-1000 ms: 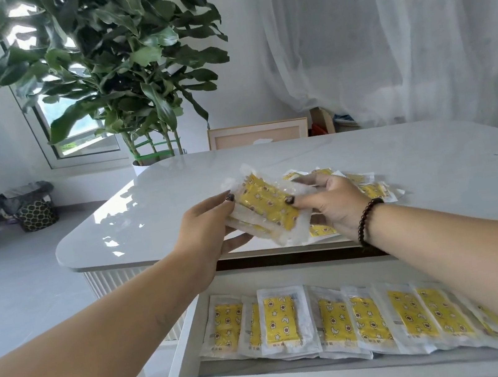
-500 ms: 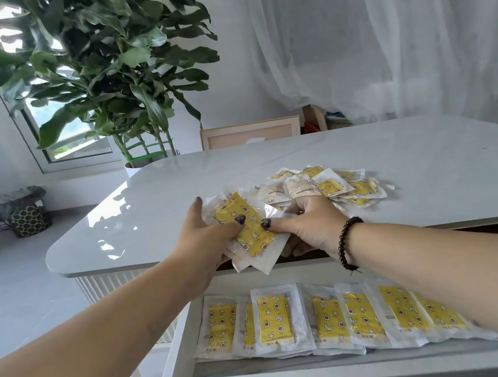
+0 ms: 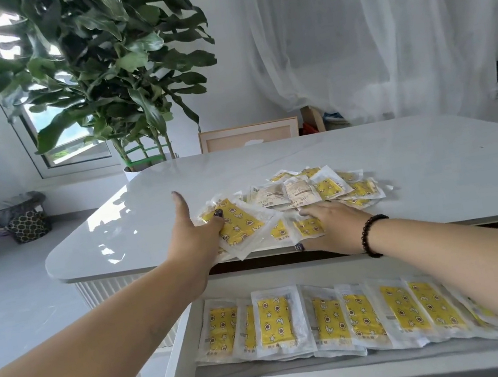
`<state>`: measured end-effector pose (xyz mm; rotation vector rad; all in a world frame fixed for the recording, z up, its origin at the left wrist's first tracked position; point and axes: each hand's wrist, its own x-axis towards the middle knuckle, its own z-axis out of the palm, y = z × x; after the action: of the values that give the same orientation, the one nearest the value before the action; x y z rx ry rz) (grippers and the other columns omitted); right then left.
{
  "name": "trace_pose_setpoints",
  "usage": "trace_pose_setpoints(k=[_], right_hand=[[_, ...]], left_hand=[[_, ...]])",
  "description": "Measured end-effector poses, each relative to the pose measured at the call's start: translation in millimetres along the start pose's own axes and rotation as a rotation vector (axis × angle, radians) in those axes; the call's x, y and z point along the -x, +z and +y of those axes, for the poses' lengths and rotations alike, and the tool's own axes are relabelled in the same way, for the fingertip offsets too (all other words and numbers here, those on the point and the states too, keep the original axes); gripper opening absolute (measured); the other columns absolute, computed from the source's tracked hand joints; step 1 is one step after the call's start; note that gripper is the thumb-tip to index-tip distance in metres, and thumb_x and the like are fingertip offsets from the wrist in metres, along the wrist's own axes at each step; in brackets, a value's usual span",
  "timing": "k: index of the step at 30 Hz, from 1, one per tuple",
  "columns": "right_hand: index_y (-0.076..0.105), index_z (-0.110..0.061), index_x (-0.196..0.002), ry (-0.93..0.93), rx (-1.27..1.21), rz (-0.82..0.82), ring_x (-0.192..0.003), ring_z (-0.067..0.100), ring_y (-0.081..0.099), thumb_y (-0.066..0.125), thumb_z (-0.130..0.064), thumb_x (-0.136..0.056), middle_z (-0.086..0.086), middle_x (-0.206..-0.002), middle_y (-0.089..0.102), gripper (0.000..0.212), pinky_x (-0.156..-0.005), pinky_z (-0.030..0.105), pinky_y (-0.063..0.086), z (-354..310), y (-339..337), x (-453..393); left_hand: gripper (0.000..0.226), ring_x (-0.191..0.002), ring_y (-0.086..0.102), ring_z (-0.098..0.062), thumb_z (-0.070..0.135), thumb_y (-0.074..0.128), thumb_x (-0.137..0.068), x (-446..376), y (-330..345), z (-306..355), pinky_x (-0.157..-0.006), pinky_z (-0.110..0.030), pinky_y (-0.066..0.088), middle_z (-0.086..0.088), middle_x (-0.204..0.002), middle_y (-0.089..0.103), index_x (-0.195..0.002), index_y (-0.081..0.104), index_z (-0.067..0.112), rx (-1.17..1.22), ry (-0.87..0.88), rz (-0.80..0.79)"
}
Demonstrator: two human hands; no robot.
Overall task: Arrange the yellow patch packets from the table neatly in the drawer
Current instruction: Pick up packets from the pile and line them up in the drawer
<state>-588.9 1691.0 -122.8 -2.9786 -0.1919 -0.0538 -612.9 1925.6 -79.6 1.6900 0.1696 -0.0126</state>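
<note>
Right now my left hand (image 3: 195, 240) pinches a packet (image 3: 239, 225), long axis slanting toward the drawer (image 3: 183, 358); right hand (image 3: 333, 224) lies flat, fingers straight, on the pile (image 3: 332, 186).

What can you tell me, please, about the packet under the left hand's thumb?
The packet is a clear, crinkly plastic sleeve around a yellow patch printed with small stars, moons and brown-and-white motifs. It lies tilted on the table near its front edge, over other packets of the loose pile. The left hand holds its left end, with the dark-nailed thumb on top.
</note>
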Motion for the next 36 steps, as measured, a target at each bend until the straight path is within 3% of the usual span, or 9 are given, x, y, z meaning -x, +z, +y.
trace_pose_setpoints(k=[3,5,9,14,18,23,28,33,36], right_hand=[[0.042,-0.029,-0.138,-0.1,0.114,-0.021,-0.126,0.017,0.044,0.059,-0.064,-0.078,-0.006,-0.139,0.047,0.073,-0.101,0.037,0.043,5.9,-2.5,-1.7],[0.051,-0.028,-0.13,-0.142,0.138,-0.005,-0.116,0.015,0.051,0.061,-0.057,-0.08,-0.008,-0.129,0.055,0.059,-0.094,0.035,0.048,6.7,-5.5,-1.8],[0.057,-0.027,-0.118,-0.186,0.064,0.072,-0.102,0.015,0.058,0.058,-0.045,-0.087,-0.005,-0.116,0.063,0.036,-0.085,0.031,0.05,2.7,-12.1,0.1],[0.035,-0.031,-0.143,-0.294,0.355,0.113,-0.115,0.02,0.042,0.051,-0.05,-0.09,0.002,-0.122,0.045,0.059,-0.089,0.032,0.041,-16.0,4.4,2.2],[0.054,-0.016,-0.133,-0.345,0.273,0.22,-0.113,0.021,0.042,0.056,-0.024,-0.091,0.005,-0.116,0.046,0.042,-0.079,0.026,0.037,-23.9,16.2,0.9],[0.066,-0.013,-0.112,-0.373,0.3,0.232,-0.103,0.018,0.046,0.048,-0.012,-0.089,0.002,-0.109,0.051,0.029,-0.07,0.026,0.038,-27.0,17.2,6.5],[0.068,-0.012,-0.102,-0.352,0.308,0.217,-0.082,0.021,0.056,0.041,-0.017,-0.093,0.0,-0.102,0.054,0.029,-0.068,0.03,0.047,-33.6,5.5,12.9],[0.064,-0.008,-0.097,-0.311,0.316,0.219,-0.071,0.021,0.05,0.039,-0.022,-0.094,0.001,-0.098,0.053,0.029,-0.068,0.03,0.045,-32.6,-7.3,24.9],[0.061,-0.008,-0.094,-0.271,0.3,0.206,-0.07,0.021,0.047,0.039,-0.022,-0.095,0.001,-0.096,0.049,0.026,-0.062,0.028,0.039,-34.3,-15.3,33.0]], left_hand=[[0.036,-0.076,0.067,-0.018,0.016,0.049,-0.099,1.6,-2.4,0.0,-0.088,-0.041,0.057,0.0,-0.102,0.07,-0.131,0.057,0.031,0.042,0.024,-0.015],[0.025,-0.072,0.065,-0.015,0.015,0.05,-0.099,2.9,-3.1,1.5,-0.082,-0.035,0.058,0.002,-0.094,0.069,-0.115,0.068,0.023,0.078,0.006,-0.01],[0.029,-0.078,0.071,-0.02,0.016,0.067,-0.089,3.0,-3.8,4.5,-0.081,-0.037,0.059,-0.006,-0.096,0.072,-0.118,0.066,0.019,0.123,-0.033,-0.053],[0.031,-0.074,0.068,-0.024,0.004,0.064,-0.088,2.8,-3.4,3.3,-0.084,-0.041,0.058,-0.008,-0.097,0.07,-0.108,0.07,0.026,0.047,-0.012,-0.048],[0.034,-0.083,0.065,-0.028,0.0,0.049,-0.093,1.8,-3.0,1.5,-0.092,-0.05,0.054,-0.01,-0.1,0.071,-0.093,0.076,0.02,0.007,-0.033,-0.04],[0.036,-0.078,0.063,-0.029,-0.001,0.043,-0.093,0.7,-8.2,-0.3,-0.09,-0.048,0.055,-0.012,-0.097,0.07,-0.092,0.076,0.016,-0.032,-0.07,-0.029],[0.024,-0.08,0.065,-0.026,0.0,0.061,-0.086,-0.5,-16.2,1.2,-0.076,-0.036,0.059,-0.01,-0.101,0.067,-0.099,0.073,0.016,-0.03,-0.075,-0.028],[0.035,-0.07,0.06,-0.024,-0.005,0.046,-0.093,5.0,-23.2,0.0,-0.068,-0.035,0.06,-0.013,-0.102,0.063,-0.095,0.072,0.018,-0.073,-0.117,-0.081],[0.04,-0.08,0.058,-0.027,-0.005,0.041,-0.094,11.2,-25.1,2.8,-0.065,-0.034,0.058,-0.014,-0.112,0.061,-0.093,0.074,0.018,-0.147,-0.125,-0.084]])
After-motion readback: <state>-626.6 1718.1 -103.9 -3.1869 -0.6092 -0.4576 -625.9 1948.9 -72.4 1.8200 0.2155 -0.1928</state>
